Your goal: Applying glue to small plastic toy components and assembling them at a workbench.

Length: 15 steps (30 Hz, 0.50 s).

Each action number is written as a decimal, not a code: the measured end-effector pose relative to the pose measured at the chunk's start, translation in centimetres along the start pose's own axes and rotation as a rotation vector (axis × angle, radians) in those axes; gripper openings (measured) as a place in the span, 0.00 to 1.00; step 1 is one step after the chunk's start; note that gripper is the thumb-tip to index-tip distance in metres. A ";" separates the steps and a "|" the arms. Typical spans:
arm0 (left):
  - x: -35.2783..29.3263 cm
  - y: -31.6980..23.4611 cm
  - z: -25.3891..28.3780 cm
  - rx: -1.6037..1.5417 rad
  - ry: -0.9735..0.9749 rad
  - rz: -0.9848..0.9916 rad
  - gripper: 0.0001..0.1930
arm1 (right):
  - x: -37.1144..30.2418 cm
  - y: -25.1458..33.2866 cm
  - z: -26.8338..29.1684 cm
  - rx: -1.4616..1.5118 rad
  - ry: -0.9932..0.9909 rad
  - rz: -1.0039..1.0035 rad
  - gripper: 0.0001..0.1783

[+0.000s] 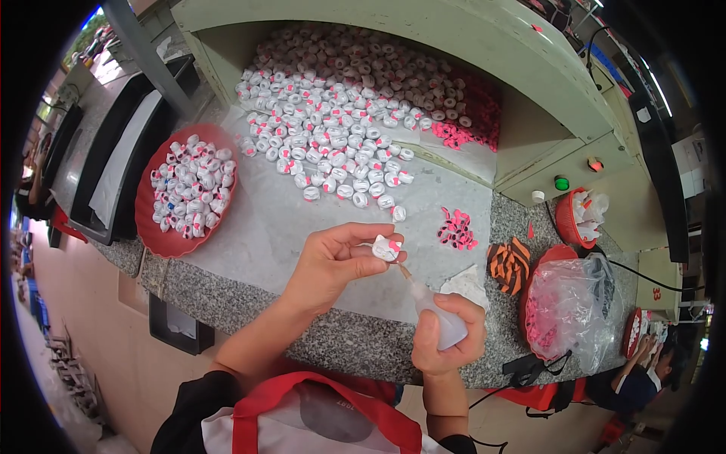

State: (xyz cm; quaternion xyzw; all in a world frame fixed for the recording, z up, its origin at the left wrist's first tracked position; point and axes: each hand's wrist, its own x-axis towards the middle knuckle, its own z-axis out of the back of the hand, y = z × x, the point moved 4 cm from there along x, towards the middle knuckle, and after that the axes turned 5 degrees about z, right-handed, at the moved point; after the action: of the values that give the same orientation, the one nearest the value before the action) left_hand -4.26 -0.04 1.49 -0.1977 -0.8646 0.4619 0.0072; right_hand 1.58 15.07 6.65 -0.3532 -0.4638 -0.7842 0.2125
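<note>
My left hand (321, 268) pinches a small white cat-head figure (383, 248) with a pink bow between thumb and fingers. Wrapped in my right hand (446, 359) is a translucent squeeze bottle (451, 327), tilted so its thin nozzle points up at the figure. The nozzle tip is at or very near the figure's lower right side; contact cannot be made out. Just beyond my hands lies a small heap of pink and dark pieces (457, 229) on the white sheet (265, 219). Farther back spreads a large pile of similar white heads (333, 140), many with pink bits.
A red bowl (144, 208) of white heads stands at left, beside black trays (113, 227). The pale green shelf (522, 155) overhangs the back. At right are a striped cloth (509, 266), a crumpled white cloth (465, 286), a plastic bag (575, 303) and a small red basket (566, 219).
</note>
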 end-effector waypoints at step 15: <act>0.1 0.1 0.0 -0.045 0.032 0.004 0.20 | -0.1 0.1 0.2 0.007 0.036 -0.084 0.13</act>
State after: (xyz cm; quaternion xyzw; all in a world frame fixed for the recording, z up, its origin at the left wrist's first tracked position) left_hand -4.31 0.03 1.43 -0.2070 -0.8741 0.4392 0.0158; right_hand 1.82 15.14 6.69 -0.3188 -0.4769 -0.7970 0.1888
